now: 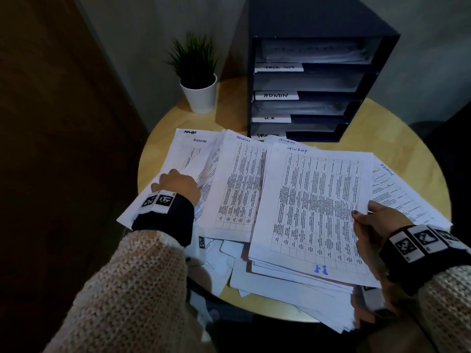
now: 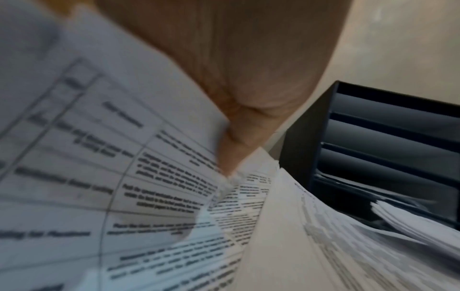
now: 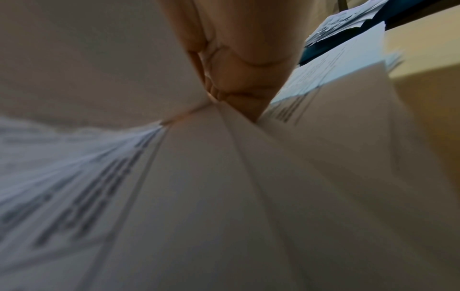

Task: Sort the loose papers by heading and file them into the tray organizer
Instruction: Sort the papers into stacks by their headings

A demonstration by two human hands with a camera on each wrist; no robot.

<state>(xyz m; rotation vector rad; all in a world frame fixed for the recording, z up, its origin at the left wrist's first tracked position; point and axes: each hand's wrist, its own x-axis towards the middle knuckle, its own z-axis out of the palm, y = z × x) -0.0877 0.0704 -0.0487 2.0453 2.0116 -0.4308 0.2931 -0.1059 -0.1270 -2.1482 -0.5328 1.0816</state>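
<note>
Dozens of loose papers (image 1: 254, 189) fan across the table (image 1: 397, 128) under our hands, short of the organizer (image 1: 316, 87) standing beyond our fingertips. Our right hand (image 1: 377, 222) pinches the near edge of the top sheet (image 1: 316, 200), headed SECURITY, thumb on top and fingers beneath. Our left hand (image 1: 178, 184) rests on the ADMIN sheets (image 1: 196, 154); whether its fingers are flat or curled under an edge, we cannot tell. We judge the sheets light, limp and slick against each other, so one lifted by a corner will droop and may drag its neighbour along. A grip at mid-edge, with the other hand pressing down the stack (image 1: 293, 281) below, looks the safer hold. The bottom slot, its label half hidden, appears to read SECURITY.
</note>
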